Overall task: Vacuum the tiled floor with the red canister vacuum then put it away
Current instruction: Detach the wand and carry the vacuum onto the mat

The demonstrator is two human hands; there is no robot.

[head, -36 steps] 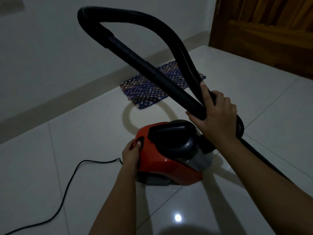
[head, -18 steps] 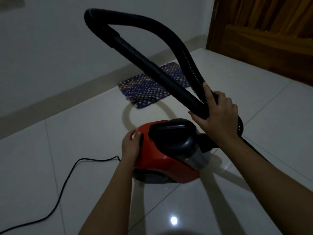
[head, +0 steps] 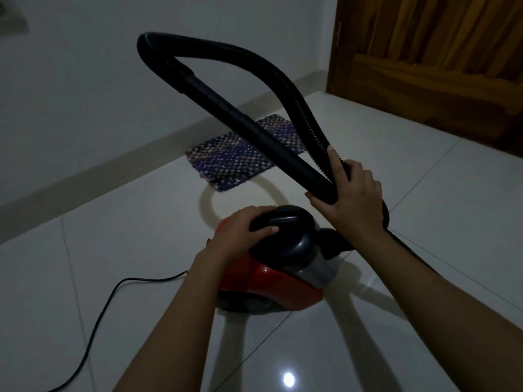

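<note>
Sitting on the tiled floor (head: 424,193), the red vacuum (head: 271,281) is the centre of the scene, its dark top handle (head: 285,222) facing up. The left hand (head: 243,230) lies over the left end of that handle, fingers (head: 263,230) curled around it, thumb on the near side. Just right of the vacuum and above it, the right hand (head: 351,196) is closed around both the rigid black tube (head: 243,123) and the ribbed hose (head: 300,108), pinching them together. From that grip the tube rises up and to the left, away from the vacuum, meets the hose in a bend (head: 147,43) high over the floor, and the hose arcs back down to the hand. Below the hand the hose runs on to the vacuum's front socket (head: 334,244). A black cord (head: 113,295) leaves the vacuum's left side and trails across the tiles toward the near left corner. Beyond the vacuum, against the wall's skirting (head: 85,188), lies a patterned mat (head: 235,162), partly behind the tube. Far right of the vacuum stands a wooden door (head: 438,66). A light spot (head: 288,379) reflects on the tile nearer than the vacuum.
</note>
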